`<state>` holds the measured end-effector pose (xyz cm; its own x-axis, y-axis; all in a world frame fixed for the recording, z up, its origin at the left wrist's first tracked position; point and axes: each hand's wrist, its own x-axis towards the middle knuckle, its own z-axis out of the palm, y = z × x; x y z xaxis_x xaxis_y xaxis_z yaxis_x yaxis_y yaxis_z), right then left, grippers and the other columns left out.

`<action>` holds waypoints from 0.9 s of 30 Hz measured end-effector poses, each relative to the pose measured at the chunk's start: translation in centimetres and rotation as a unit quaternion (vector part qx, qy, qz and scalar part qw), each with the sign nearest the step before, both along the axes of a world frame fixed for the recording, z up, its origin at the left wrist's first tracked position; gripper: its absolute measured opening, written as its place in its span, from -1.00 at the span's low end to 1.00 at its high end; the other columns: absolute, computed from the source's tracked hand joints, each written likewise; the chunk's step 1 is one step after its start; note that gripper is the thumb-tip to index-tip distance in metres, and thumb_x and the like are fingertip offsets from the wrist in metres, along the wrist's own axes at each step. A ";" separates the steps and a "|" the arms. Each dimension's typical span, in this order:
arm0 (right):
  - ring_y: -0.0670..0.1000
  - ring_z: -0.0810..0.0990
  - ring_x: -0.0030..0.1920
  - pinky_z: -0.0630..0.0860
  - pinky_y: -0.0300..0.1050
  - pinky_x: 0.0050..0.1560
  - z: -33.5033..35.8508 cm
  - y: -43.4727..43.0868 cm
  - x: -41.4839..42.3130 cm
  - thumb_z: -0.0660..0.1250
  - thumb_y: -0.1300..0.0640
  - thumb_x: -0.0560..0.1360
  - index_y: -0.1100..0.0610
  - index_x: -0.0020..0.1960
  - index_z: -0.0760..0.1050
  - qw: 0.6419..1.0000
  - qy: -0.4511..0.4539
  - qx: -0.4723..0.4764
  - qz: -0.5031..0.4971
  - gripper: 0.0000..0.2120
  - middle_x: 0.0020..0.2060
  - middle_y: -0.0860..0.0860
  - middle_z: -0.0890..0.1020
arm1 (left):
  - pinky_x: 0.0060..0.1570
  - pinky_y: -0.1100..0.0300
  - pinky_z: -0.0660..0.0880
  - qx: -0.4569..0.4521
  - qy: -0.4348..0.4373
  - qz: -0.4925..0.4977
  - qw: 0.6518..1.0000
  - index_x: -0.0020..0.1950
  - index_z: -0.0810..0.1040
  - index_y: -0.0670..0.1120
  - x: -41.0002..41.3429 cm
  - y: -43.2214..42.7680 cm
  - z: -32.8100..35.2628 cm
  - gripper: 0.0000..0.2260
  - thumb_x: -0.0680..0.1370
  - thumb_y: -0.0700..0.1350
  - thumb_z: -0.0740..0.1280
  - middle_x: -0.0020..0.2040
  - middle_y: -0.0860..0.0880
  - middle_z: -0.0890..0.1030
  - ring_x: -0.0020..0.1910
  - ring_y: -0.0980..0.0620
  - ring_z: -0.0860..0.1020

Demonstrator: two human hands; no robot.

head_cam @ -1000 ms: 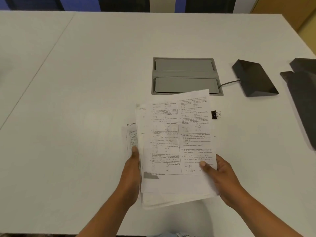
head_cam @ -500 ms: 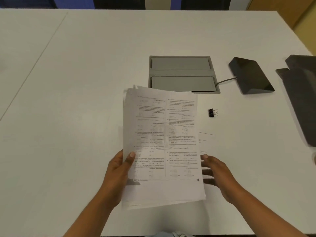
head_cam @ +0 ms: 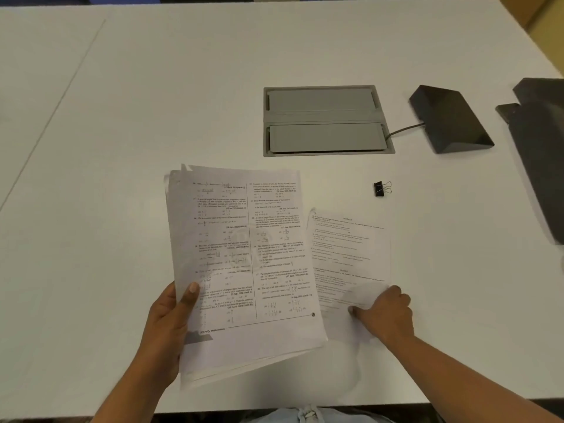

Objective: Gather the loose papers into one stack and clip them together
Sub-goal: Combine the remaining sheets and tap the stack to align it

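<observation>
My left hand [head_cam: 171,319] grips a stack of printed papers [head_cam: 244,257] by its lower left edge, thumb on top, holding it above the white table [head_cam: 122,117]. To the stack's right a single printed sheet [head_cam: 348,254] lies flat on the table. My right hand [head_cam: 384,312] rests on that sheet's lower right corner, fingers curled on the paper. A small black binder clip [head_cam: 381,188] lies on the table beyond the sheet, apart from both hands.
A grey cable hatch [head_cam: 326,120] is set into the table behind the papers. A black wedge-shaped box [head_cam: 448,120] with a cable sits to its right. A dark object [head_cam: 537,154] lies at the right edge. The table's front edge is close to my body.
The stack has shifted left in my left hand. My right hand has let go of it and moved right onto a single sheet now uncovered on the table.
</observation>
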<state>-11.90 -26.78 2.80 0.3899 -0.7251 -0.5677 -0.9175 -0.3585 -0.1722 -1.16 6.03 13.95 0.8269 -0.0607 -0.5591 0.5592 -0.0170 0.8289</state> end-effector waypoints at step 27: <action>0.12 0.60 -0.09 0.50 -0.08 -0.05 4.0 -2.8 -0.8 0.35 0.17 0.55 0.12 -0.10 0.58 0.915 -0.325 0.162 -0.176 -0.93 -0.12 0.05 0.65 | -0.01 -0.19 0.63 0.000 -0.001 0.038 0.999 0.17 0.60 -0.02 0.7 1.6 -1.5 -0.81 0.61 -0.05 0.28 0.03 -0.10 0.75 -0.04 -0.21 0.71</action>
